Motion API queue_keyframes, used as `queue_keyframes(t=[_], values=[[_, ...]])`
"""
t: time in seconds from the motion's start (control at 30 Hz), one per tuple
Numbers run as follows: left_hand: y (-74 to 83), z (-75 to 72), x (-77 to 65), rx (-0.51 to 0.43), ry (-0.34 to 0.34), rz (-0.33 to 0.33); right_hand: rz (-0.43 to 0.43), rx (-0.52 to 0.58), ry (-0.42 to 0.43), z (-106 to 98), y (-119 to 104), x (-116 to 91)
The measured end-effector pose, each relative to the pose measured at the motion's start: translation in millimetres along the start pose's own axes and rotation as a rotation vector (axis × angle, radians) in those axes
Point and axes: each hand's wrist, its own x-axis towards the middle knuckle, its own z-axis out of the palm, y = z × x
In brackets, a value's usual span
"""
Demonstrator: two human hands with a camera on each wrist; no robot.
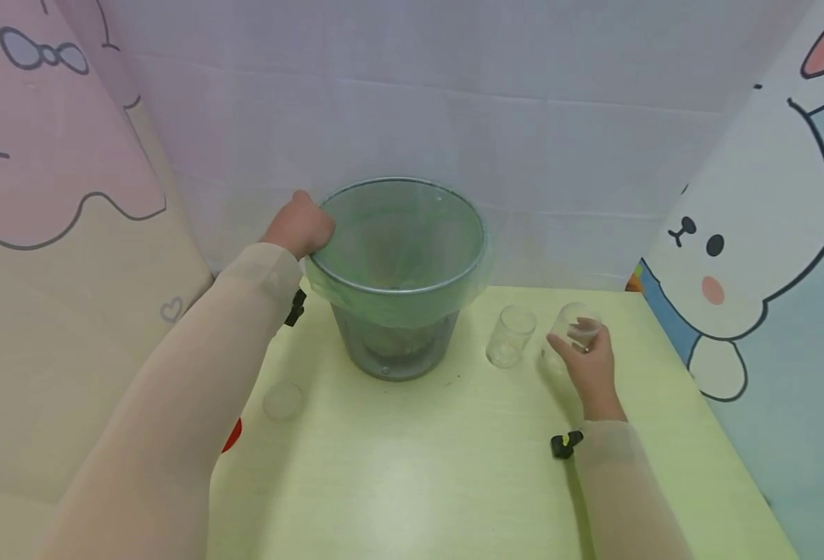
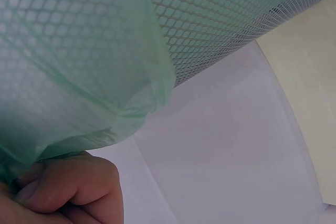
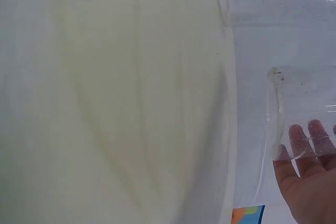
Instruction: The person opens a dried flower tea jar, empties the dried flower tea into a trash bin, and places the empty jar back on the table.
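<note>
A grey wire-mesh trash bin (image 1: 392, 362) stands at the back of the table, lined with a translucent green trash bag (image 1: 398, 305) folded over its rim. My left hand (image 1: 298, 224) is at the bin's left rim; in the left wrist view its curled fingers (image 2: 79, 184) pinch the bag's gathered edge. At the right, my right hand (image 1: 591, 365) holds a clear jar (image 1: 571, 317), thumb on one side and fingers on the other. The right wrist view shows those fingers against the jar's transparent wall (image 3: 307, 98). Another clear jar (image 1: 510, 336) stands just left of it.
A round clear lid-like disc (image 1: 283, 400) lies on the pale yellow table (image 1: 398, 467) at the left. Part of a red object (image 1: 232, 435) shows beside my left sleeve. A white curtain (image 1: 412, 101) hangs behind the bin, with cartoon-printed cloths at both sides.
</note>
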Motion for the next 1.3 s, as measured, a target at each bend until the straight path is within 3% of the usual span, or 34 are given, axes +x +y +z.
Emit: queue_keyframes(t=[0.37, 0.7, 0.93, 1.1, 1.3], values=[[2.7, -1.1, -3.1, -0.011, -0.018, -0.015, -0.027, -0.075, -0.061, 0, 7, -2], [2.1, -1.0, -3.2, -0.007, -0.012, -0.004, 0.056, -0.183, -0.075, -1, 10, -2], [1.9, -0.4, -5.3, -0.032, -0.007, -0.001, 0.086, -0.201, -0.089, -4, 10, 0], [-0.1, 0.6, -3.4, -0.08, 0.005, 0.003, 0.101, -0.207, -0.104, -5, 8, 2], [-2.5, -0.7, 0.8, -0.089, -0.011, 0.008, 0.087, -0.296, -0.114, -12, 1, -2]])
